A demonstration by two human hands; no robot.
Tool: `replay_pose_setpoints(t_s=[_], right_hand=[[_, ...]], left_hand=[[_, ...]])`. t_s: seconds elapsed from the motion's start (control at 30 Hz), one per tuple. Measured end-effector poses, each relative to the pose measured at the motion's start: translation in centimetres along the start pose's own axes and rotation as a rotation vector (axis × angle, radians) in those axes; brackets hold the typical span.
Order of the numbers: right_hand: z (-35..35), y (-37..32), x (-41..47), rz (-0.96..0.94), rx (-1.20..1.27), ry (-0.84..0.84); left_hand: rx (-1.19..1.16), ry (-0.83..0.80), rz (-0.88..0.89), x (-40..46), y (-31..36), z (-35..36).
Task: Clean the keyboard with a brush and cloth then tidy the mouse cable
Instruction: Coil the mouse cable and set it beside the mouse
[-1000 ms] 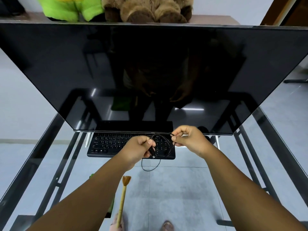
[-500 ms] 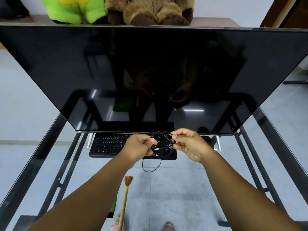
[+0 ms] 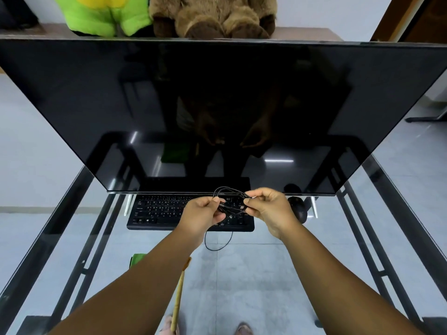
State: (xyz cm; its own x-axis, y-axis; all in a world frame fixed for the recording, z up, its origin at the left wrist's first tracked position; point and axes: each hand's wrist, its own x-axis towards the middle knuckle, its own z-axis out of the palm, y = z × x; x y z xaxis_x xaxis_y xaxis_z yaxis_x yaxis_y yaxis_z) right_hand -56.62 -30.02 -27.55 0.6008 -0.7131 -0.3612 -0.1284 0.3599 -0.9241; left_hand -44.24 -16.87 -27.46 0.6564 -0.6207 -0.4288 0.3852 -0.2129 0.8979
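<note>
A black mouse cable (image 3: 231, 198) is wound into small loops that I hold above the black keyboard (image 3: 159, 211). My left hand (image 3: 202, 215) grips the left side of the coil, and my right hand (image 3: 269, 207) pinches its right side. A loose loop of the same cable hangs down below the keyboard's front edge. The black mouse (image 3: 298, 209) lies to the right of the keyboard, partly behind my right hand. A wooden-handled brush (image 3: 179, 298) lies on the glass near me, its bristles hidden by my left forearm. A green cloth (image 3: 137, 259) peeks out beside that forearm.
A large dark monitor (image 3: 217, 112) stands right behind the keyboard on the glass table (image 3: 60, 238) with a black metal frame. A green plush toy (image 3: 104, 15) and a brown plush toy (image 3: 217, 15) sit on a shelf behind the monitor.
The coil has gained loops and grown tighter between my hands. My hands have drawn slightly closer together, and the hanging slack below the keyboard has shortened.
</note>
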Motion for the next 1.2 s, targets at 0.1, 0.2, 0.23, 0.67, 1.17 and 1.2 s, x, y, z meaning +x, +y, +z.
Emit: replay_pose_setpoints(t_s=[0.1,0.2,0.23,0.67,1.17,1.2], right_hand=[[0.0,0.6,0.1,0.008,0.079,0.059],[-0.2,0.8,-0.1,0.046,0.156,0.082],[-0.3,0.9,-0.2,0.059,0.187,0.08],[-1.7,1.6,0.1,0.146,0.216,0.093],[-7.4,6.7,1.1,-0.054,-0.294,0.378],[-7.9,7.3,1.1,-0.12,-0.406,0.385]], left_hand=[[-0.078,-0.038,-0.003,-0.3,0.0,0.5],[-0.081,-0.046,0.006,-0.3,-0.3,1.0],[-0.075,-0.058,0.012,-0.3,-0.4,1.1],[-0.053,-0.126,0.041,0.2,-1.4,2.8],[0.404,-0.062,-0.107,4.7,-4.6,5.5],[0.454,-0.076,-0.115,5.1,-4.9,5.8]])
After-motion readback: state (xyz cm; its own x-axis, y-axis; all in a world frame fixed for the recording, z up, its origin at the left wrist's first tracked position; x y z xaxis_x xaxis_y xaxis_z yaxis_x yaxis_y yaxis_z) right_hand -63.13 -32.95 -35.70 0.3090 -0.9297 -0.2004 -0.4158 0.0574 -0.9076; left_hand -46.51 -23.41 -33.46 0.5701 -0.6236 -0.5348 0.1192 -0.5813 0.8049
